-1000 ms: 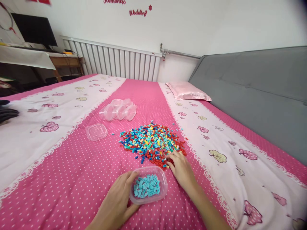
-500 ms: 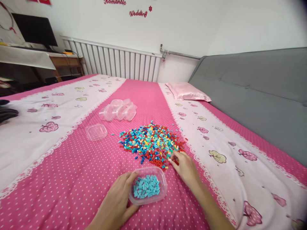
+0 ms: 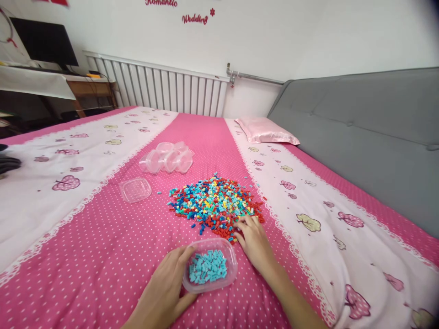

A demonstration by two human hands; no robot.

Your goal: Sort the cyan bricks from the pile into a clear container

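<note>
My left hand [image 3: 168, 283] is closed on the left side of a clear plastic container [image 3: 231, 274], thumb and fingers along its rim. Inside lies a layer of light-blue building bricks [image 3: 208, 267]. Just beyond the container, a mixed pile of building bricks [image 3: 216, 201] in red, blue, turquoise, yellow and white spreads over the bed. At the near right edge of this pile my right hand [image 3: 253, 237] reaches down with its fingers apart, fingertips touching the bricks. No brick shows between those fingers, though the tips are partly hidden.
Several nested clear containers [image 3: 168, 158] lie beyond the pile to the left, with a clear lid [image 3: 135, 190] nearer. The pink bedspread [image 3: 103, 256] carries everything. Farther off are a pillow [image 3: 265, 130], a grey headboard [image 3: 360, 114], a radiator [image 3: 154, 84] and a desk with a monitor [image 3: 44, 43].
My right hand has gone from a pinch around a small whitish brick to spread fingers, shifting slightly left over the pile's edge. The left hand keeps its hold on the container.
</note>
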